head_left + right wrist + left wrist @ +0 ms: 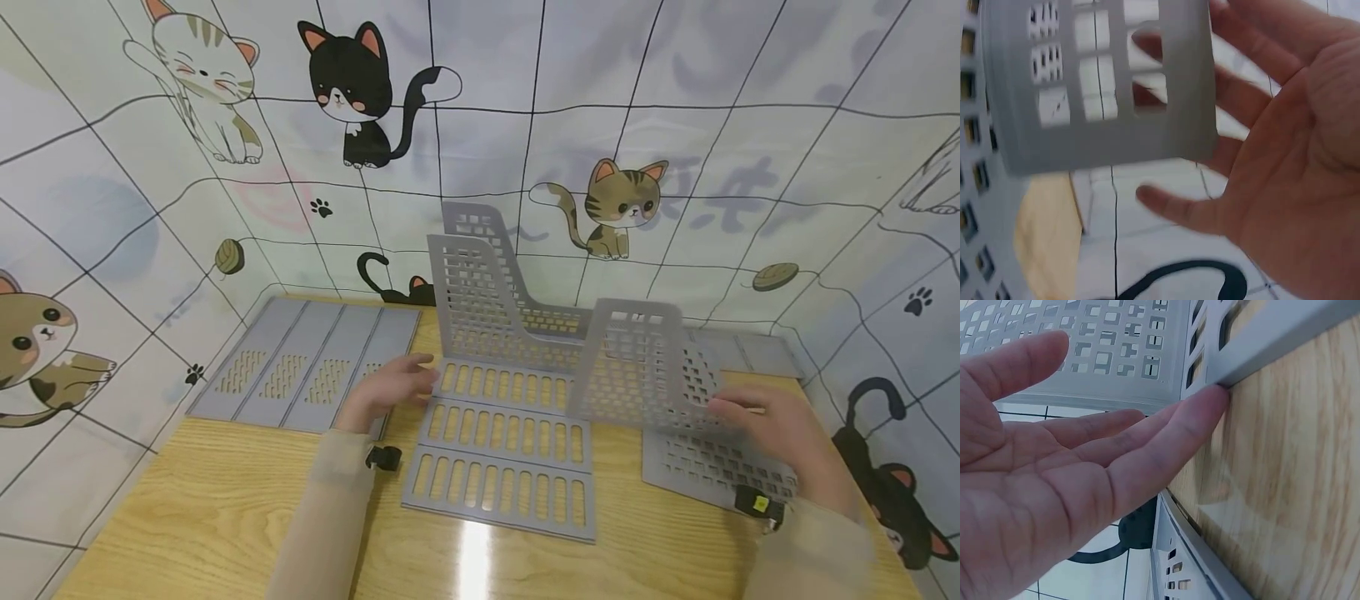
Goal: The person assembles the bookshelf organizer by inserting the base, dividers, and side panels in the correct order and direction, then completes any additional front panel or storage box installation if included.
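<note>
A grey perforated plastic folding rack stands partly unfolded, with upright cut-away side panels (480, 292) and a slotted panel (498, 450) flat on the table. My left hand (393, 387) is at the slotted panel's left edge; in the left wrist view its straight fingers (1154, 456) touch the edge from below. A smaller raised panel (630, 367) tilts up on the right. My right hand (772, 421) is at its right side; in the right wrist view, blurred fingers (1247, 94) pass behind a panel (1110, 147) and show through its holes.
A folded-out grey panel set (300, 367) lies at left on the wooden table (225, 517). Another perforated panel (720, 467) lies under my right hand, and a grey panel (765, 354) lies behind it. A cat-print cloth (487, 142) hangs around the table.
</note>
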A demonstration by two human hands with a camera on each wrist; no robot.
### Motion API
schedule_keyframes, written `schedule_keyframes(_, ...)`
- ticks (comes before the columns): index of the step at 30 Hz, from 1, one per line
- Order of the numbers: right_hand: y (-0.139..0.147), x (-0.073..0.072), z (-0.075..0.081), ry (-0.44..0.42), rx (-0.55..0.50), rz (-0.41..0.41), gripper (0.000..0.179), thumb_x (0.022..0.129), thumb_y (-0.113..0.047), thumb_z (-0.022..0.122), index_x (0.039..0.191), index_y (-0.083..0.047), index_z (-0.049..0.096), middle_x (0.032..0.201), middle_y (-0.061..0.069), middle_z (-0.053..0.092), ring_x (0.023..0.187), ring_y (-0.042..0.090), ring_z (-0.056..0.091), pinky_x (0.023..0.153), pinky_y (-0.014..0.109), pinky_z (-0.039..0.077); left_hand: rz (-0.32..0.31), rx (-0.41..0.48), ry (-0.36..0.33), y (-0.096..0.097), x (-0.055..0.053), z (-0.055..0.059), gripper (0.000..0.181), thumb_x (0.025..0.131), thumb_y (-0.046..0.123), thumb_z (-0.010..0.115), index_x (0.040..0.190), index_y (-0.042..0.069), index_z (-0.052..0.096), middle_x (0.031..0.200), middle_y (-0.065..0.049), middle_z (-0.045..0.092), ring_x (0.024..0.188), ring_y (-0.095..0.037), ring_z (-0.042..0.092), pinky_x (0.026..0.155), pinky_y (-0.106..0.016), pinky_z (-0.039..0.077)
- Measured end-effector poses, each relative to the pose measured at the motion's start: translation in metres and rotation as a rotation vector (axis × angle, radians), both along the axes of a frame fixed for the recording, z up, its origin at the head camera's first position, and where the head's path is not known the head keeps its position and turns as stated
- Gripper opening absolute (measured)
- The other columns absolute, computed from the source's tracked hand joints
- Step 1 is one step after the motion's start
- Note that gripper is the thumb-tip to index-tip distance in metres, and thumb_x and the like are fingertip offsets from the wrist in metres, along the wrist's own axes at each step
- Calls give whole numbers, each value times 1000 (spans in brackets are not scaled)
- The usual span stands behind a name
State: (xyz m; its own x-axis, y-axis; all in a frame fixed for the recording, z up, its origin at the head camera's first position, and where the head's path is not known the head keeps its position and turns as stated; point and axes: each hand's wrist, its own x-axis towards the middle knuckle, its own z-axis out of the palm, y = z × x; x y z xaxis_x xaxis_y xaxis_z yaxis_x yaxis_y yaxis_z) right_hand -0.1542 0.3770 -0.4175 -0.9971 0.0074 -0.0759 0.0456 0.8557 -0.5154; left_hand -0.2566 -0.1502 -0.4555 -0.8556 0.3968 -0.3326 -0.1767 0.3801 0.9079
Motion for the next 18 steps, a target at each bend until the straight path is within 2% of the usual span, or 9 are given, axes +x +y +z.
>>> schedule_keyframes(3,9,2,0,-76,9,-46,66,106,-53,51,132,6,65,138,39,55,121,60,52,88,72,47,11,-1,-15,0,0,0,65,108,23,53,161,-1,24,155,-32,40,134,-46,53,107,-51,51)
schedule_keyframes(6,13,3,-1,-170,-28,-83,78,106,-61,42,138,9,58,142,42,48,124,63,47,90,75,44,13,-8,-30,0,0,0,64,109,23,52,162,0,24,156,-31,38,134,-45,52,107,-51,51)
schedule_keyframes(11,14,2,-2,-287,-55,-98,90,104,-69,33,147,9,46,149,44,37,129,66,38,94,79,38,21,-24,-34,1,0,1,63,109,23,52,161,-1,25,155,-30,40,133,-45,54,105,-51,52)
schedule_keyframes(15,17,-1,-2,-349,-73,-85,94,103,-72,31,151,9,42,150,43,36,127,62,45,93,74,44,26,-28,-24,1,0,2,65,108,25,53,161,-1,26,154,-30,42,130,-44,56,101,-50,55)
schedule_keyframes(18,17,-3,-3,-360,-90,-75,92,103,-70,32,152,8,40,151,42,36,126,61,48,92,71,47,19,-22,-25,1,0,3,65,108,25,53,161,-2,26,154,-31,42,130,-45,56,99,-50,56)
